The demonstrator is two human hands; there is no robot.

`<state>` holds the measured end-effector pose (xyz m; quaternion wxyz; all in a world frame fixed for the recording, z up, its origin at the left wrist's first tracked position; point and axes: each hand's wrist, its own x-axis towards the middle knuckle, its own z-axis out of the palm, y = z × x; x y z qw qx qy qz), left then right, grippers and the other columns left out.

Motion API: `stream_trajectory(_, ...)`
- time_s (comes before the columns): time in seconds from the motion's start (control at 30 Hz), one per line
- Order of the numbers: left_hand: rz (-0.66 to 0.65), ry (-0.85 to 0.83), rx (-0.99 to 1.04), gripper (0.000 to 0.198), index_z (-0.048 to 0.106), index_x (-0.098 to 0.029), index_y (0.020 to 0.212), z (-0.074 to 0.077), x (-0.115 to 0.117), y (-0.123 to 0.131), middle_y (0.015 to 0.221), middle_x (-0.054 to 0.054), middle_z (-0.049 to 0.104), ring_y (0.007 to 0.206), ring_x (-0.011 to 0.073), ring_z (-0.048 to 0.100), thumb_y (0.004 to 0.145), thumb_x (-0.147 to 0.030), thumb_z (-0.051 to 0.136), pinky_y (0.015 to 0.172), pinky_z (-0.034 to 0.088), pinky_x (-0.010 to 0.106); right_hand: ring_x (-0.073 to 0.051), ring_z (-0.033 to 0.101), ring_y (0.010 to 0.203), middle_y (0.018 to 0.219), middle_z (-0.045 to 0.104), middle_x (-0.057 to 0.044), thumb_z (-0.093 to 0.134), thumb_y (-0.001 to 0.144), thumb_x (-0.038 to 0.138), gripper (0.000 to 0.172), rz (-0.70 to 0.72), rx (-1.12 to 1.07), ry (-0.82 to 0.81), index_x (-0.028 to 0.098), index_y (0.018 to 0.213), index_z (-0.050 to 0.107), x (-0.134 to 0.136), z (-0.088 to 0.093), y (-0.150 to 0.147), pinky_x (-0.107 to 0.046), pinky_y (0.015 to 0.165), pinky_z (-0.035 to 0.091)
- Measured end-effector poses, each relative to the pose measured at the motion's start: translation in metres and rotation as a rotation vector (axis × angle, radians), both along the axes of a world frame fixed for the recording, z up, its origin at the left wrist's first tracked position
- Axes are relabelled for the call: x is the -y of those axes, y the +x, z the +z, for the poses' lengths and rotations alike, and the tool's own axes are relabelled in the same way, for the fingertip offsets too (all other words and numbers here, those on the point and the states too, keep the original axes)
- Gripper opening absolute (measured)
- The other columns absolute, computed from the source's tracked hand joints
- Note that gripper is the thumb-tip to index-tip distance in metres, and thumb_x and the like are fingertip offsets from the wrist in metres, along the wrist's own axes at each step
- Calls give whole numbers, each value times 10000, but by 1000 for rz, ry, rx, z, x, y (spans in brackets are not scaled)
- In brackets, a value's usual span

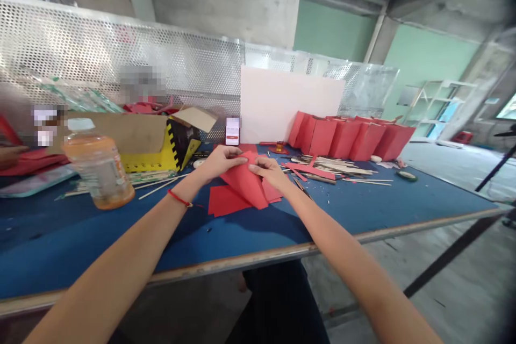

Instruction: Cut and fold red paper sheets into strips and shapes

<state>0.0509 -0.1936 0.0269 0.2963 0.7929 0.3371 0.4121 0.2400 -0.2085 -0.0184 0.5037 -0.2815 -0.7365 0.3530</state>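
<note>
Above the blue tabletop, my left hand (223, 162) and my right hand (269, 170) pinch the upper edge of a folded piece of red paper (246, 183) between thumbs and fingers. The two hands are close together, the left at one side of the edge and the right at the other. More red paper sheets (226, 200) lie flat on the table beneath the held piece, partly covered by it. A red string bracelet is round my left wrist. The fingertips behind the paper are hidden.
An orange drink bottle (97, 164) stands left, before a cardboard box (145, 140). A phone (232, 131) leans upright at the back. Red paper bags (320, 137) stand in a row at right, behind thin wooden sticks (342, 165). Another person's hand (12, 157) shows far left.
</note>
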Motion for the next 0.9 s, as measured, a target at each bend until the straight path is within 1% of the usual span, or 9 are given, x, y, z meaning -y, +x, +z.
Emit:
stream_trajectory(0.07, -31, 9, -48, 417, 673, -141, 701, -3, 1, -2, 659, 4, 623, 633, 140, 524, 685, -551, 745, 589, 377, 260, -118, 386, 568, 599, 389, 44, 652, 762, 638, 475, 0, -6, -45, 223, 619, 470, 0, -5, 2, -269, 539, 310)
stream_trajectory(0.13, -75, 7, -86, 402, 679, -143, 694, -5, 4, -1, 644, -1, 616, 611, 131, 505, 697, -540, 736, 568, 359, 257, -122, 425, 571, 613, 437, 39, 638, 785, 620, 432, -13, -34, -77, 220, 664, 528, -1, -6, 4, -271, 554, 348)
stream_trajectory(0.27, -129, -27, -125, 388, 731, -143, 744, -7, 7, 4, 700, 21, 671, 646, 155, 543, 700, -528, 720, 597, 394, 271, -128, 472, 591, 641, 489, 36, 650, 778, 537, 333, -17, -24, -96, 220, 713, 569, 1, 0, 8, -265, 565, 391)
stream_trajectory(0.4, -120, -32, -84, 426, 740, -147, 766, -12, 6, 7, 753, 38, 705, 720, 195, 591, 712, -565, 675, 654, 443, 291, -126, 457, 605, 645, 465, 42, 613, 782, 445, 249, 8, 12, -64, 216, 701, 556, 9, 8, 8, -260, 574, 384)
stream_trajectory(0.53, -111, 25, -50, 391, 722, -149, 788, -13, 7, 9, 793, 35, 709, 765, 192, 600, 761, -529, 632, 700, 468, 290, -120, 416, 632, 675, 426, 46, 584, 799, 394, 215, -42, -48, 0, 216, 701, 513, 17, 10, 3, -258, 609, 356)
stream_trajectory(0.67, -86, 45, -7, 353, 697, -154, 765, -12, 12, 11, 746, 20, 685, 732, 175, 568, 762, -499, 624, 680, 444, 276, -137, 402, 668, 697, 417, 34, 557, 814, 408, 216, -114, -85, 25, 224, 719, 494, 18, 6, -1, -268, 631, 354)
stream_trajectory(0.8, -67, 18, 40, 324, 682, -157, 729, -10, 17, 14, 700, 7, 654, 691, 159, 534, 733, -476, 626, 655, 416, 267, -144, 406, 682, 707, 418, 31, 542, 849, 402, 219, -136, -93, 72, 228, 727, 487, 17, 3, -4, -276, 660, 360)
stream_trajectory(0.9, -57, 7, 53, 301, 664, -162, 697, -9, 19, 15, 667, -6, 626, 665, 148, 513, 725, -459, 625, 639, 404, 264, -147, 409, 690, 711, 421, 29, 516, 861, 387, 216, -174, -80, 99, 230, 721, 469, 20, 4, -5, -278, 673, 362)
